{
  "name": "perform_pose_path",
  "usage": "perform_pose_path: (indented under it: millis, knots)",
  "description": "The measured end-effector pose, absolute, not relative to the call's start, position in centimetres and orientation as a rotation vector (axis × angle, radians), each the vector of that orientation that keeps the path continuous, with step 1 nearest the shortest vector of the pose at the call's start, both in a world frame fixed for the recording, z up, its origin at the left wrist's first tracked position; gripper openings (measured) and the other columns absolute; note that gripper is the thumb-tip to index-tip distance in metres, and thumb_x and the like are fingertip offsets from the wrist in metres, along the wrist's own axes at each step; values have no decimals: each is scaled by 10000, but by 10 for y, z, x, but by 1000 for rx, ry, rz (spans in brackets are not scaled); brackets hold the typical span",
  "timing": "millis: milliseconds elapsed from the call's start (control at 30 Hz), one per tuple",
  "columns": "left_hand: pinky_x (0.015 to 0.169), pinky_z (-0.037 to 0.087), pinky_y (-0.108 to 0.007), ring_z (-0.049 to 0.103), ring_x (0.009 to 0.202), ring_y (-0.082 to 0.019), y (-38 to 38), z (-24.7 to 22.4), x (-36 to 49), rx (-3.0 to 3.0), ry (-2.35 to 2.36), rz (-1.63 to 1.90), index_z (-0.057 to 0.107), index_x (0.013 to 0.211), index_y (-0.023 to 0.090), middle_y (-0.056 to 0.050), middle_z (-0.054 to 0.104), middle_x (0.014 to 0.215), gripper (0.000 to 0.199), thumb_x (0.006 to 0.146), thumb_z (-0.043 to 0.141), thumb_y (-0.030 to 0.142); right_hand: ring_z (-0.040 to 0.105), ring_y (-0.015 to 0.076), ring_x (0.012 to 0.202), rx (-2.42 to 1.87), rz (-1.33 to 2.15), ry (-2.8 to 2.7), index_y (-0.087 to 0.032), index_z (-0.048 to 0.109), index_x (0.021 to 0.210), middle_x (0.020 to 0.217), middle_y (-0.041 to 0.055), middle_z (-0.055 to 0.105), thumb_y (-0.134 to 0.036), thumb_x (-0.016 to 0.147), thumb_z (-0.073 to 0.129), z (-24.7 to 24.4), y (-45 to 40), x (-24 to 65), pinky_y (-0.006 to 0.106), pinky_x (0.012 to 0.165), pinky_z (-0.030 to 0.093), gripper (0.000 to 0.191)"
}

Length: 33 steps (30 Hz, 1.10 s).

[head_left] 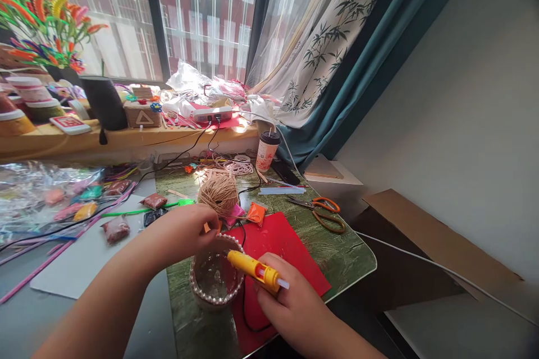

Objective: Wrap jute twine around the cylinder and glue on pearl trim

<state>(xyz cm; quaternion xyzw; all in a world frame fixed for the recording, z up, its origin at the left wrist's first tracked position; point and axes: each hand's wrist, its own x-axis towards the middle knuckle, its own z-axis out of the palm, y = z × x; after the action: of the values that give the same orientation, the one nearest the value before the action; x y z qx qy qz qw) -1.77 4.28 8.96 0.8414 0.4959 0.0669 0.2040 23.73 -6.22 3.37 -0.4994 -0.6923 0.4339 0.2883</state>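
My right hand [290,297] is closed around a yellow hot glue gun [252,269]. A whitish glue stick [283,283] pokes out of its rear end. The nozzle points left, over the rim of a round cup-like container [215,283] with a glossy inside. Pearl-like beads [210,298] line that rim. At the rim's far left side, my left hand [197,227] has its fingers curled together and turned downward. The fingertips are partly hidden, so what they pinch cannot be made out. Under the glue gun lies a red sheet [273,241].
Behind the container sit a ball of twine [219,195] and an orange packet [256,213]. Scissors [322,213] lie near the table's right edge. A lidded paper cup [267,151] stands farther back. Black cords cross the table. Small packets [115,230] lie to the left.
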Motion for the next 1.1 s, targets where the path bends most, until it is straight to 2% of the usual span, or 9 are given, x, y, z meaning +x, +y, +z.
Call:
perform_pose_path:
  millis: [133,400,733,900,1000,1100]
  knots:
    - [654,395,-329,673,781,-238,43,96,-20,2348,1390,111,737,848,266,-29,783,873,184,906,575,331,537,176,776,-1332,1156,-1840,-235,522,847,854,-16,570,-85,909,557,36,-63,237,304,704,391,166]
    - [578,309,-324,596,684,-230,42,90,-14,2320,1471,6,655,760,261,-29,745,789,306,901,609,529,515,173,757,-1338,1158,-1845,-238,485,825,834,-24,535,-100,921,558,37,-61,237,305,703,386,183]
    - [572,306,-323,575,672,-215,41,91,-12,2315,1484,3,658,761,253,-23,732,772,282,899,617,496,522,167,763,-1332,1162,-1838,-232,506,840,842,-27,542,-105,932,564,35,-61,238,294,708,393,167]
    - [589,327,-328,621,712,-221,40,96,-20,2334,1446,17,693,801,257,-32,746,813,213,897,574,405,528,166,770,-1326,1164,-1833,-232,517,845,848,-27,546,-91,917,567,35,-61,238,288,720,401,166]
    - [574,321,-341,609,665,-219,40,99,-28,2340,1533,-105,674,735,252,-38,737,759,229,883,537,360,534,169,774,-1321,1156,-1833,-233,525,848,855,-23,553,-106,929,564,35,-61,238,290,724,407,156]
    - [544,325,-339,621,633,-217,37,102,-37,2225,1605,-283,721,739,264,-33,769,760,236,849,542,372,546,174,784,-1313,1150,-1834,-231,542,859,873,-14,568,-122,939,561,35,-62,239,295,734,420,136]
